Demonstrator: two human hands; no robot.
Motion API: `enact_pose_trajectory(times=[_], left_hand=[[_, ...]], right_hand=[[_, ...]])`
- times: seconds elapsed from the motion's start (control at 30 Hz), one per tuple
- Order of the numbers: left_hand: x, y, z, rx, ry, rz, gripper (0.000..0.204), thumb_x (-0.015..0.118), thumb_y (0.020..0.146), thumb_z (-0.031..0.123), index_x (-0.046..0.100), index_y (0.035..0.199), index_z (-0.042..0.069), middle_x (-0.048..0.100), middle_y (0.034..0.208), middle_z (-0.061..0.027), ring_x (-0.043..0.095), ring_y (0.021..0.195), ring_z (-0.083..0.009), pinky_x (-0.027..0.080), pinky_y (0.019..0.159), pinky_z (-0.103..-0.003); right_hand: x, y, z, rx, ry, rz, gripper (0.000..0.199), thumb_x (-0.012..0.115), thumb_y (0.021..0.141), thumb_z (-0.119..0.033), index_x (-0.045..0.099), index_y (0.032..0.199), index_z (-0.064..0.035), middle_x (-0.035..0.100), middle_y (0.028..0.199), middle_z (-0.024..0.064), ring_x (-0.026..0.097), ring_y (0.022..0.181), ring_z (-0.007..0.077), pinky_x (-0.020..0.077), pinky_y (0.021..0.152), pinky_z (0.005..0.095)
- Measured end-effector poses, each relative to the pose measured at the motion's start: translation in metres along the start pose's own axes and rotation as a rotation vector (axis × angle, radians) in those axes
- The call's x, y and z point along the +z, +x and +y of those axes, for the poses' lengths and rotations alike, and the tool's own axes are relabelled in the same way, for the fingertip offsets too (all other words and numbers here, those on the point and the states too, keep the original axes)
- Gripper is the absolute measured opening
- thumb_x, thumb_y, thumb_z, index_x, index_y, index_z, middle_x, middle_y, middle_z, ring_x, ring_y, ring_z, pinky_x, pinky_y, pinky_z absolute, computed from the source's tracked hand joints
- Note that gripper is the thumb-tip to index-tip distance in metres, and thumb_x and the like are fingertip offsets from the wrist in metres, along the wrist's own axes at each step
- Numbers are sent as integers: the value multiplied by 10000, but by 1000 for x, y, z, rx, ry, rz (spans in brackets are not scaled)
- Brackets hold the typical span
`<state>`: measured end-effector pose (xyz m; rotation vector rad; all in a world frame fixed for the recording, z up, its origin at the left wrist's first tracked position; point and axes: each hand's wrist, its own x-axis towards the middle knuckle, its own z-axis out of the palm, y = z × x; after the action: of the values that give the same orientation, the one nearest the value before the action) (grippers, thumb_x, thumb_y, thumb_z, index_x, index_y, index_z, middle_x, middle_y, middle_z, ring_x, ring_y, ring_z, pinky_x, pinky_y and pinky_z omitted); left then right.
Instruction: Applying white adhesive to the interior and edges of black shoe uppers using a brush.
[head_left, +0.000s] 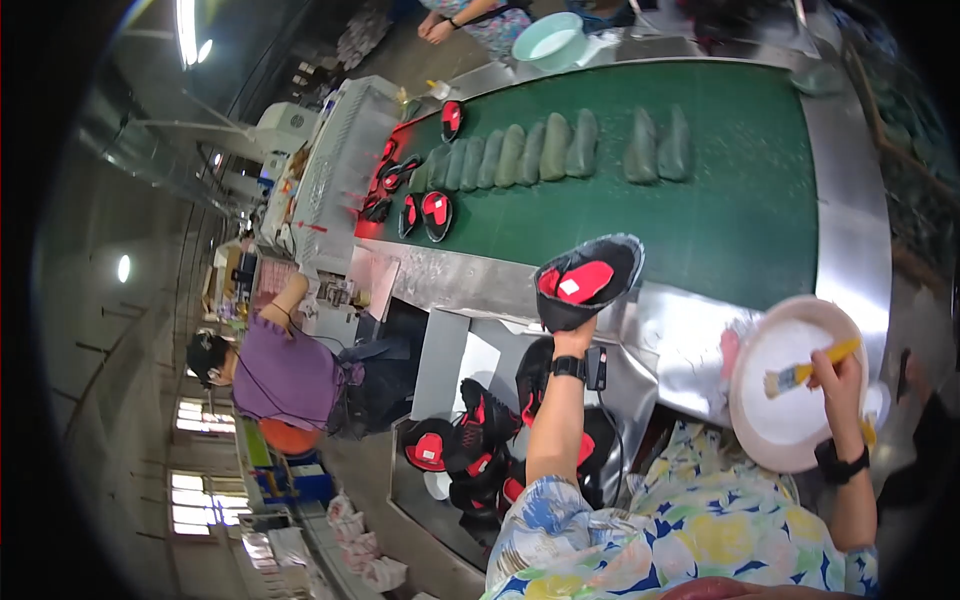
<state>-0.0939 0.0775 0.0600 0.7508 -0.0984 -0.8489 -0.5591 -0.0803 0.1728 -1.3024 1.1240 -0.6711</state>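
Observation:
My left hand (574, 338) is raised at the near edge of the green belt, closed on a black shoe upper (547, 310) with a red lining. The upper's opening and pale rim face up, and a small white label shows inside; the upper hides most of my fingers. My right hand (842, 390) grips the yellow handle of a paintbrush (791, 379). The brush's pale bristles hang over a wide pinkish-white basin (745, 412) with white inside.
On the green belt (720, 240) several greenish soles (554, 148) lie in a row beside black-and-red uppers (436, 215). More uppers (470, 435) fill a metal bin at lower left. A person in purple (285, 370) sits beyond it. Another basin (550, 42) stands at the far edge.

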Motion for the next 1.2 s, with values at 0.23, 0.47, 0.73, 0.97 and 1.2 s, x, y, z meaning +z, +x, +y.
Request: enact_pose_trajectory(times=[0.23,0.47,0.73,0.97,1.2], left_hand=[[-113,132,58,220,-531,315,419,486,960,339,562,1283,82,558,1356,-112,528,1233,-287,418,1065,-460],[-200,236,153,-42,-535,658,610,369,1027,310,126,1488,-6,309,1499,-227,349,1370,-417,343,1098,-560],[-84,137,127,-23,175,241,240,505,983,120,540,1161,-36,631,1117,-189,635,1013,-301,536,907,-411],[-122,-83,125,63,1770,302,625,692,784,160,461,1344,5,474,1366,-236,436,1292,-355,332,1097,-432],[-101,-163,76,-131,1886,-169,885,648,670,-2,370,1466,267,119,1573,-232,152,1424,-490,260,1149,-502]], right_hand=[[21,23,-17,22,-126,63,195,604,946,-216,564,933,-25,570,698,13,545,556,69,434,506,205],[53,69,-15,98,-208,12,226,610,945,-250,559,946,-30,576,713,28,541,549,70,436,519,203],[59,77,-9,133,-325,-94,175,599,960,-225,568,953,-53,554,751,3,531,640,82,417,570,228],[37,51,9,171,-202,-141,188,614,955,-234,569,953,-51,577,767,1,528,639,56,420,604,201],[-26,12,45,130,-170,-117,196,641,934,-218,575,941,-33,610,778,22,554,617,61,454,573,203]])
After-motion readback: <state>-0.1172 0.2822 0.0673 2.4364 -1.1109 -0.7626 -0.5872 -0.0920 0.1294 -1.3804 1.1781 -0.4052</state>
